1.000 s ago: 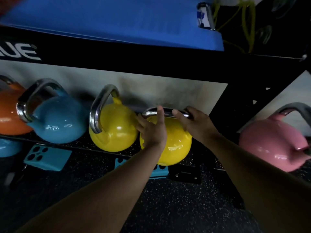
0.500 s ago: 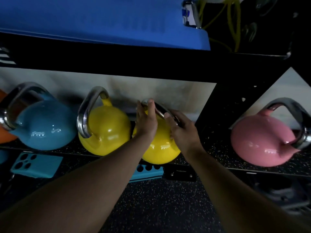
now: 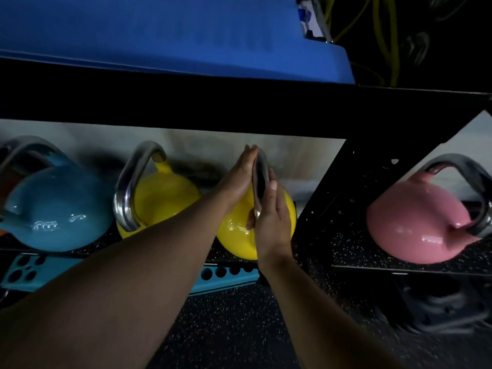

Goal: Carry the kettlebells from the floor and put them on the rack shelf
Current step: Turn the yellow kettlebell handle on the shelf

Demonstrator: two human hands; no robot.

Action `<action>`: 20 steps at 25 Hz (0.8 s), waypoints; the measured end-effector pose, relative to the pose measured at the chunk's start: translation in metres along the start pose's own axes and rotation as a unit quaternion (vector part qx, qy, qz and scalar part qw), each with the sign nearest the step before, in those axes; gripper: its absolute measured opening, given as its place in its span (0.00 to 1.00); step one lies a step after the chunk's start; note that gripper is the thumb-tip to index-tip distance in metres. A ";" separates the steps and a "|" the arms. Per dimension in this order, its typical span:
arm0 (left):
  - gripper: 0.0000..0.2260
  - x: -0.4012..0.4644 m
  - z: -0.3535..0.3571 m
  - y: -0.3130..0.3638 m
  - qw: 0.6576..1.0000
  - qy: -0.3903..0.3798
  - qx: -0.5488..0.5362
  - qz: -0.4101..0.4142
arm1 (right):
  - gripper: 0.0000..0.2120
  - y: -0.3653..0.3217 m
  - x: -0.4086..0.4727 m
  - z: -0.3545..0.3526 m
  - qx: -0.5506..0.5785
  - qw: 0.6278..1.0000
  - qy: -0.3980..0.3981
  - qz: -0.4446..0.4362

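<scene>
A yellow kettlebell sits on the low rack shelf, its steel handle turned edge-on towards me. My left hand lies flat against the handle's left side with the fingers straight. My right hand grips the near end of the handle, thumb on the left side and fingers on the right. To its left on the same shelf stand a second yellow kettlebell and a blue kettlebell. A pink kettlebell rests in the bay to the right.
A black rack beam runs just above the bells, with a blue mat on top. A black perforated upright divides the bays. Teal blocks lie under the shelf on the speckled floor; a dark object sits at lower right.
The yellow kettlebell's handle has turned from crosswise to edge-on. My left hand has gone from curled over the handle to flat beside it. The view has shifted left.
</scene>
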State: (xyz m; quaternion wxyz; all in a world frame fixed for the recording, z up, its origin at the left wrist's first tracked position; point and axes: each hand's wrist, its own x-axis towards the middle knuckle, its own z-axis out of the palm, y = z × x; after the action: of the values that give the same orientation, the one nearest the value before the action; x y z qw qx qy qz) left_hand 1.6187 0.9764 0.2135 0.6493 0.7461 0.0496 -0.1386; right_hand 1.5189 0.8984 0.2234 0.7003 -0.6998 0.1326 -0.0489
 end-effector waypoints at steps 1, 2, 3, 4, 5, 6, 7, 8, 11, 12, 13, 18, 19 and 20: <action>0.31 0.001 0.000 0.001 1.000 -0.001 0.002 0.003 | 0.20 0.000 0.000 0.004 0.007 1.000 0.009 0.005; 0.31 0.001 0.000 0.001 1.000 -0.001 0.001 0.004 | 0.20 0.000 0.001 0.006 0.011 1.000 0.015 0.009; 0.31 0.001 0.000 0.001 1.000 -0.002 -0.005 0.003 | 0.20 0.001 0.001 0.008 0.014 1.000 0.018 0.013; 0.31 0.000 0.000 0.001 1.000 -0.001 -0.012 0.002 | 0.20 0.001 0.000 0.010 0.019 0.999 0.021 0.015; 0.30 0.000 0.000 0.002 1.000 0.002 -0.014 0.002 | 0.21 0.000 -0.001 0.012 0.024 0.999 0.022 0.016; 0.31 0.000 -0.002 0.004 1.000 0.007 -0.008 0.000 | 0.21 -0.001 -0.003 0.013 0.031 0.999 0.021 0.017; 0.31 0.000 -0.003 0.005 1.000 0.014 0.001 -0.004 | 0.21 -0.001 -0.003 0.014 0.044 0.999 0.013 0.020; 0.31 0.001 -0.003 0.006 1.000 0.020 0.008 -0.008 | 0.21 -0.002 -0.003 0.013 0.064 0.998 -0.003 0.021; 0.31 -0.005 -0.001 0.002 0.999 0.018 -0.031 -0.016 | 0.21 -0.004 -0.003 0.009 0.117 0.991 -0.052 0.022; 0.30 -0.007 0.000 -0.001 0.998 0.013 -0.053 -0.012 | 0.21 -0.004 -0.003 0.008 0.126 0.990 -0.056 0.022; 0.30 -0.009 0.002 -0.003 0.998 0.010 -0.066 -0.007 | 0.21 -0.003 -0.003 0.008 0.136 0.989 -0.053 0.022; 0.30 -0.004 0.002 -0.004 0.998 0.011 -0.057 0.002 | 0.21 0.001 -0.004 0.012 0.120 0.992 -0.038 0.017; 0.29 -0.003 0.001 -0.004 0.999 0.009 -0.049 0.008 | 0.21 0.001 -0.003 0.012 0.119 0.992 -0.042 0.014; 0.29 -0.003 0.001 -0.004 0.999 0.007 -0.045 0.015 | 0.21 0.001 -0.003 0.012 0.120 0.992 -0.044 0.012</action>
State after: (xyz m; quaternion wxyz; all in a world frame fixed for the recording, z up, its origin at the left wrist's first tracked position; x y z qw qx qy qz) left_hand 1.6142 0.9767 0.2105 0.6841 0.7175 0.0497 -0.1214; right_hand 1.5185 0.9107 0.2221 0.7848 -0.6105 0.1036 -0.0251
